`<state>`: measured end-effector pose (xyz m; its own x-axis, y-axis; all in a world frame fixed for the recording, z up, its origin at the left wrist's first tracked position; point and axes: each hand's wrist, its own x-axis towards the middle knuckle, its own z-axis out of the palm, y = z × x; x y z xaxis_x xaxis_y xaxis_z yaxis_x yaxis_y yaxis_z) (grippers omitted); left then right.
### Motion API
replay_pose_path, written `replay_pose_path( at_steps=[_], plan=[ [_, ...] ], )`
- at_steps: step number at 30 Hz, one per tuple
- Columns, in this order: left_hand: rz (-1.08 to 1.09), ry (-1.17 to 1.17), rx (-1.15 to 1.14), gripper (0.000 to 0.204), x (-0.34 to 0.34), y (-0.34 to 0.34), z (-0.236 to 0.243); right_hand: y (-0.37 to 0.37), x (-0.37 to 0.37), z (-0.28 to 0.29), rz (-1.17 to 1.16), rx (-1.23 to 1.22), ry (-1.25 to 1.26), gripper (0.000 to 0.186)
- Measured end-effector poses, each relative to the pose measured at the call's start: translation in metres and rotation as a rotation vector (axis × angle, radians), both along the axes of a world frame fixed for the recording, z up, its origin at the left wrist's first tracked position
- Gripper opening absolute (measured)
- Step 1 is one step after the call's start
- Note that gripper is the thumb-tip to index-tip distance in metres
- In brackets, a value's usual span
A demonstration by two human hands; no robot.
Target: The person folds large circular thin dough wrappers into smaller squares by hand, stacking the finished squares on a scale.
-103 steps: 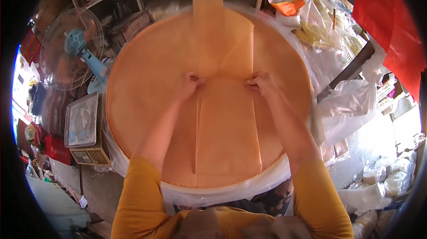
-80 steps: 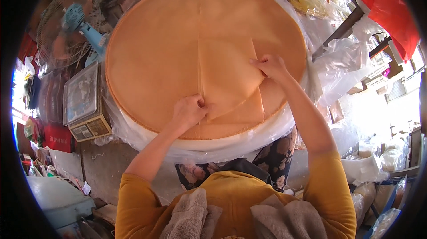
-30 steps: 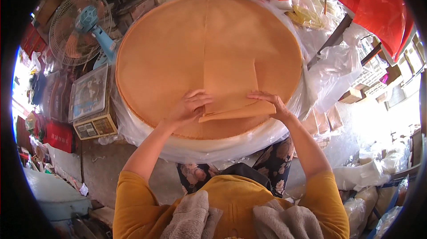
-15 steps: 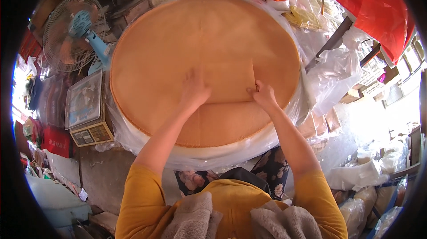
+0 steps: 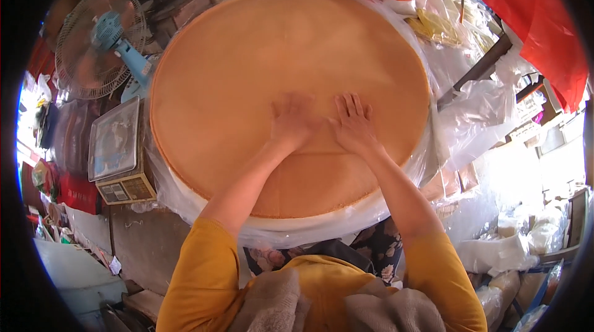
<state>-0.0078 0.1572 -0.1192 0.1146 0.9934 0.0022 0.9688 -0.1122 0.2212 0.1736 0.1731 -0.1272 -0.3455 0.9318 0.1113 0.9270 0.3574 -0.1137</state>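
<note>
A big round slab (image 5: 247, 41) with a smooth orange-brown top fills the middle, its side pale below the rim. On its near half lies a thin rectangular sheet (image 5: 322, 140) of almost the same colour; its near edge shows as a faint line. My left hand (image 5: 292, 120) rests on the sheet's left part, smeared by motion, fingers stretched out. Beside it my right hand (image 5: 354, 123) lies flat with fingers spread, pressing on the sheet's right part. Neither hand holds anything.
Clear plastic film (image 5: 247, 230) wraps round the slab's side. At the left stand a blue fan (image 5: 108, 32) and a box (image 5: 127, 188) with a plastic-covered tray (image 5: 116, 139) on it. Plastic bags (image 5: 479, 109) crowd the right side, below a red sheet (image 5: 535, 23).
My right hand has let go of the sheet's right edge and moved inward to lie flat on it. My left hand has slid a little to the right.
</note>
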Motion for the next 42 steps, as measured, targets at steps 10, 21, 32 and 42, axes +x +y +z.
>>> replay_pose_path(
  at_steps=[10,21,32,42],
  plan=[
    [0.003,-0.189,-0.159,0.074,-0.020,-0.003,0.045,-0.010,0.050,-0.002,-0.200,-0.011,0.328,0.050],
    [0.167,-1.309,-0.216,0.057,-0.067,-0.125,0.063,-0.117,-0.021,0.031,-0.279,-0.636,1.734,0.035],
    [0.449,-1.553,0.390,0.073,-0.245,-0.191,0.067,-0.117,-0.018,0.058,-0.095,-0.673,1.545,0.037],
    [0.820,-1.435,0.452,0.054,-0.582,-0.220,-0.022,-0.133,0.068,0.031,-0.127,-0.530,1.043,0.022]
  ],
)
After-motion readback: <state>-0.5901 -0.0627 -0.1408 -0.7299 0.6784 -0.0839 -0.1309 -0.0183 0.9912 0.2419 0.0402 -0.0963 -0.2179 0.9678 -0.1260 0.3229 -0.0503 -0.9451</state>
